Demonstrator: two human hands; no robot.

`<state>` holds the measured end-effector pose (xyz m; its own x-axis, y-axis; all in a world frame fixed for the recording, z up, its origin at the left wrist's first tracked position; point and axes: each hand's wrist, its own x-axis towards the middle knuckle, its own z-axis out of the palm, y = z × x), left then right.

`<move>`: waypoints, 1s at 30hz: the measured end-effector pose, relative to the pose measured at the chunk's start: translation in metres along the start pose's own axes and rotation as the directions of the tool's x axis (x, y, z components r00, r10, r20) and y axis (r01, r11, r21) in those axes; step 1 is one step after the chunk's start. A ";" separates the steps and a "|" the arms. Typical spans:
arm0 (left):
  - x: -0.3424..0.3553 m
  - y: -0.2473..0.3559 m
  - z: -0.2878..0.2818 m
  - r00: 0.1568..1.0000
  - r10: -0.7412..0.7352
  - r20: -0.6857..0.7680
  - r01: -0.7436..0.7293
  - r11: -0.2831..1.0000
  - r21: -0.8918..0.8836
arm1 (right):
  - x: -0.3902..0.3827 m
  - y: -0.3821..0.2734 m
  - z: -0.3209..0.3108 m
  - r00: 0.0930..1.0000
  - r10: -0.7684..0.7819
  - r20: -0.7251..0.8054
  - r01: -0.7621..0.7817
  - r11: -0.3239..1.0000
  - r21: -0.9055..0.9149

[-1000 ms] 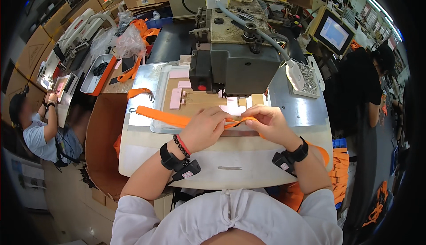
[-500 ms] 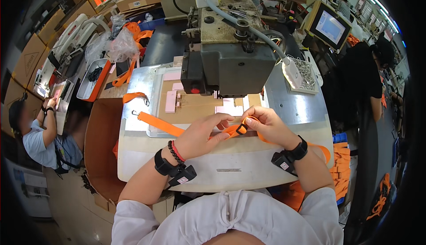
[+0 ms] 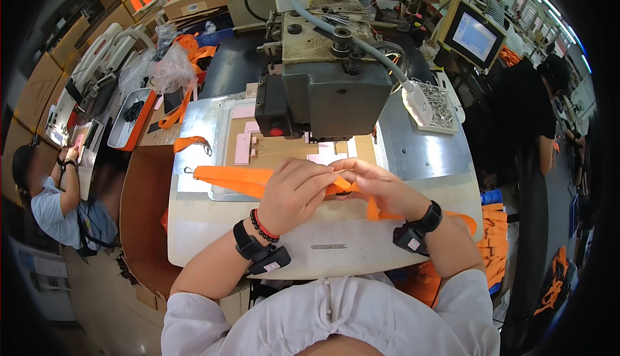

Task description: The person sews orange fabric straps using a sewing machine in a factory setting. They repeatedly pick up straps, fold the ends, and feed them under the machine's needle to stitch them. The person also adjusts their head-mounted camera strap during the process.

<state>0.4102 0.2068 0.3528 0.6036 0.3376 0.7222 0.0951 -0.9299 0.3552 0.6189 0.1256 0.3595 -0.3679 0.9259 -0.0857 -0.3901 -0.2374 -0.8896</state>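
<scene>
An orange webbing strap (image 3: 236, 179) runs across the front of the sewing machine's work table, with a metal hook (image 3: 189, 171) at its left end. My left hand (image 3: 298, 191) is closed over the strap, its fingers bent toward the right hand. My right hand (image 3: 378, 187) pinches the strap close by, near a black buckle (image 3: 343, 193) that is mostly hidden between the fingers. From the right hand the strap hangs in a fold and trails right past the wrist. Just beyond both hands lies a sewing template (image 3: 274, 151) with pink pads.
The sewing machine head (image 3: 329, 98) overhangs the template. A second strap end with a hook (image 3: 192, 143) lies left. A tray of metal hooks (image 3: 439, 107) and a screen (image 3: 475, 36) stand right. Orange straps (image 3: 494, 246) pile at lower right. Other people sit left and right.
My left hand has moved over the strap and closed further around it, nearer the right hand. The buckle, earlier plain to see, is now mostly covered. The strap's left part is spread wider.
</scene>
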 end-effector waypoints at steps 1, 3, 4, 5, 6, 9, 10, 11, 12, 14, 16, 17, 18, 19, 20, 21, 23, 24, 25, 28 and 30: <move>0.000 0.001 -0.002 1.000 0.022 -0.001 -0.022 1.000 0.019 | 0.002 0.003 0.001 0.999 -0.026 0.038 0.028 0.998 -0.051; -0.001 0.000 -0.003 0.998 0.068 0.014 -0.068 0.997 0.043 | -0.001 -0.002 0.005 0.999 -0.023 0.042 0.029 0.991 -0.129; -0.001 0.000 -0.004 0.996 0.091 0.022 -0.092 0.994 0.055 | -0.002 -0.003 0.006 0.999 -0.022 0.044 0.029 0.985 -0.167; -0.001 0.000 -0.004 0.993 0.118 0.027 -0.120 0.989 0.086 | -0.002 0.000 0.003 0.999 0.016 0.029 -0.011 0.986 -0.167; 0.000 0.001 -0.005 0.989 0.145 0.032 -0.148 0.982 0.117 | -0.001 0.004 -0.003 0.998 0.054 0.015 -0.051 0.985 -0.165; -0.002 -0.002 -0.005 0.979 0.182 0.093 -0.194 0.971 0.142 | -0.002 -0.001 -0.004 0.990 0.141 -0.026 -0.143 0.962 -0.233; -0.002 -0.003 -0.005 0.975 0.188 0.121 -0.204 0.969 0.137 | -0.004 -0.003 -0.004 0.986 0.163 -0.041 -0.168 0.949 -0.266; -0.002 0.000 -0.006 0.985 0.099 0.143 -0.109 0.992 0.063 | -0.004 -0.001 -0.004 0.993 0.089 -0.076 -0.111 0.915 -0.387; -0.003 0.004 -0.008 0.985 0.012 0.171 -0.010 1.000 -0.009 | -0.005 0.002 -0.004 0.995 0.010 -0.101 -0.060 0.862 -0.503; -0.001 0.009 -0.009 0.970 -0.131 0.205 0.156 0.982 -0.111 | -0.005 0.005 -0.008 0.980 -0.190 -0.054 0.086 0.656 -0.750; 0.000 0.012 -0.008 0.945 -0.247 0.214 0.284 0.944 -0.169 | -0.001 0.009 -0.012 0.916 -0.378 0.135 0.259 0.298 -0.919; -0.003 0.009 -0.008 0.937 -0.231 0.262 0.275 0.951 -0.142 | -0.001 0.009 -0.010 0.912 -0.389 0.132 0.253 0.279 -0.926; -0.008 0.004 -0.006 0.925 -0.217 0.310 0.264 0.958 -0.115 | -0.002 0.007 -0.007 0.907 -0.401 0.129 0.248 0.261 -0.933; -0.011 0.000 -0.005 0.912 -0.203 0.357 0.251 0.964 -0.092 | -0.004 0.006 -0.004 0.903 -0.411 0.125 0.239 0.240 -0.941; -0.012 0.000 -0.004 0.919 -0.213 0.332 0.261 0.960 -0.105 | -0.004 0.006 -0.002 0.903 -0.414 0.114 0.231 0.243 -0.942; -0.012 0.001 -0.002 0.925 -0.224 0.307 0.270 0.956 -0.118 | -0.003 0.006 -0.001 0.903 -0.418 0.104 0.222 0.245 -0.944; -0.012 0.002 0.001 0.931 -0.241 0.275 0.281 0.953 -0.117 | -0.003 0.007 0.001 0.906 -0.413 0.089 0.201 0.236 -0.951; -0.011 0.003 0.002 0.931 -0.248 0.267 0.283 0.954 -0.099 | -0.003 0.009 0.001 0.909 -0.407 0.089 0.193 0.223 -0.956; -0.010 0.004 0.002 0.932 -0.253 0.258 0.282 0.956 -0.079 | -0.002 0.010 0.000 0.911 -0.403 0.090 0.186 0.208 -0.960; -0.014 0.003 -0.001 0.882 -0.324 0.342 0.390 0.909 -0.146 | -0.001 0.010 -0.002 0.895 -0.424 0.136 0.225 0.168 -0.960; -0.015 0.000 -0.002 0.850 -0.348 0.396 0.448 0.873 -0.194 | 0.000 0.012 -0.005 0.885 -0.440 0.153 0.248 0.166 -0.955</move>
<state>0.4001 0.2018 0.3433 0.7934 0.5528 0.2548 0.2002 -0.6323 0.7484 0.6178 0.1242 0.3465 -0.2833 0.8787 0.3843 0.6498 0.4706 -0.5970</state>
